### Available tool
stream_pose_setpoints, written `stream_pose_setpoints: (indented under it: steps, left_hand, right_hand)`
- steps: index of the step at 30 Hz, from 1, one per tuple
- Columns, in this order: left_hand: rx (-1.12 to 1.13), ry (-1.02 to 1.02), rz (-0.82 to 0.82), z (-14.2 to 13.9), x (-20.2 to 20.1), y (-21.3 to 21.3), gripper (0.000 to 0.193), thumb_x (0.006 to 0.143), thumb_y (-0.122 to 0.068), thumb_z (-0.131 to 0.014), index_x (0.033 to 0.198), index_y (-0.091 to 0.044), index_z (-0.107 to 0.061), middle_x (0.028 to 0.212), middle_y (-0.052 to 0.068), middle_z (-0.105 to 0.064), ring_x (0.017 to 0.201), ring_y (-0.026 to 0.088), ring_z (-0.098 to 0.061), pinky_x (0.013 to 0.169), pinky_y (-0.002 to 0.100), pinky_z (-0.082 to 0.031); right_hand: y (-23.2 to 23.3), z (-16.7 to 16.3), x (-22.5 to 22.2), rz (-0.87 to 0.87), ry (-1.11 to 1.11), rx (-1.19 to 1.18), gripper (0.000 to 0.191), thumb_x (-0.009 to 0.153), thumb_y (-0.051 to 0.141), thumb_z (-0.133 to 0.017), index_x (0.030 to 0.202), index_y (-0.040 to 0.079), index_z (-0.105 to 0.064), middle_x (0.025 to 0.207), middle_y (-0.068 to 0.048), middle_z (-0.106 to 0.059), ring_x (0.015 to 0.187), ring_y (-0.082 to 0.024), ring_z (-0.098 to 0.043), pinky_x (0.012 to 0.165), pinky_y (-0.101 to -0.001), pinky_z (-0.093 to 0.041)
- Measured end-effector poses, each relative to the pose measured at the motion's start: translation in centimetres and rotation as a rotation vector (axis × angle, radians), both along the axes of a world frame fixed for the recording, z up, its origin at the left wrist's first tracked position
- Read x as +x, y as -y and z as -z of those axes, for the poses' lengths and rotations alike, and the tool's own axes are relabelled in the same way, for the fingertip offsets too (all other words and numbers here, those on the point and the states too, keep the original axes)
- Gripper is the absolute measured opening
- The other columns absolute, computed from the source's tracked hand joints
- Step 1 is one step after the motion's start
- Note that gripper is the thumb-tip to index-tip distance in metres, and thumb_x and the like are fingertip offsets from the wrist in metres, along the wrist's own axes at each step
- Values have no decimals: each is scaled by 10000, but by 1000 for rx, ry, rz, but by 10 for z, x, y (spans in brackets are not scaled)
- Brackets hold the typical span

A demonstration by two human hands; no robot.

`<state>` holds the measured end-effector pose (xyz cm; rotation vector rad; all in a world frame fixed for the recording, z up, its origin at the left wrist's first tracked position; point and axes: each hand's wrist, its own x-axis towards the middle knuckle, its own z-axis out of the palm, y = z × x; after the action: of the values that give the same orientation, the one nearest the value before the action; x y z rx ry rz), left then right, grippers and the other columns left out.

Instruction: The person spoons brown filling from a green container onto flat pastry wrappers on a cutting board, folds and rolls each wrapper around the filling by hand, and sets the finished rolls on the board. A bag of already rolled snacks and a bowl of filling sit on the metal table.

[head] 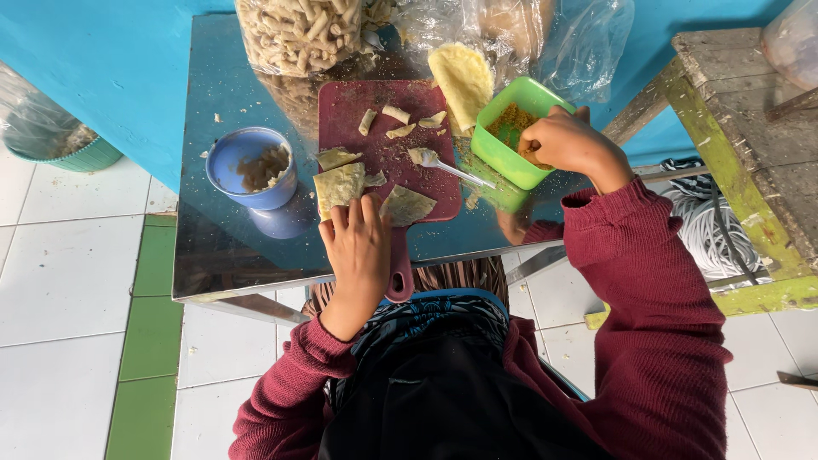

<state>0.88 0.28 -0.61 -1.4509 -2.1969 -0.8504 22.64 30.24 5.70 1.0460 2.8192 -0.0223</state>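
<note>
Wrappers (339,186), thin and pale, lie flat on a dark red cutting board (383,111) under the fingertips of the left hand (358,247), which is spread open and presses on one, gripping nothing. The right hand (567,143) is curled with its fingers dipped into a green tub (498,153) of crumbly yellow filling; whether it pinches any I cannot tell. Between the hands a spoon (447,167) rests on the board. Beyond the left hand stands a blue bowl (251,170). All sit on a shiny metal table (221,255) against a turquoise wall (119,68), with plastic bags (307,34) of fried sticks at its far edge. Left of the table is white and green tiled floor (77,290); right of the right hand a worn wooden bench (741,128) stands close.
</note>
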Motion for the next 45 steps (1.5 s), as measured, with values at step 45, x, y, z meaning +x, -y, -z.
stream_pose_setpoints:
  steps: [45]
  left_hand:
    - [-9, 241, 103, -2, 1, -5, 502, 859, -327, -781, 1220, -56, -562, 1068, 129, -661, 998, 334, -659, 854, 426, -508]
  right_hand:
    - [147, 20, -91, -565, -703, -180, 163, 839, 151, -771, 998, 117, -776, 960, -9, -691, 990, -247, -530, 884, -371, -440]
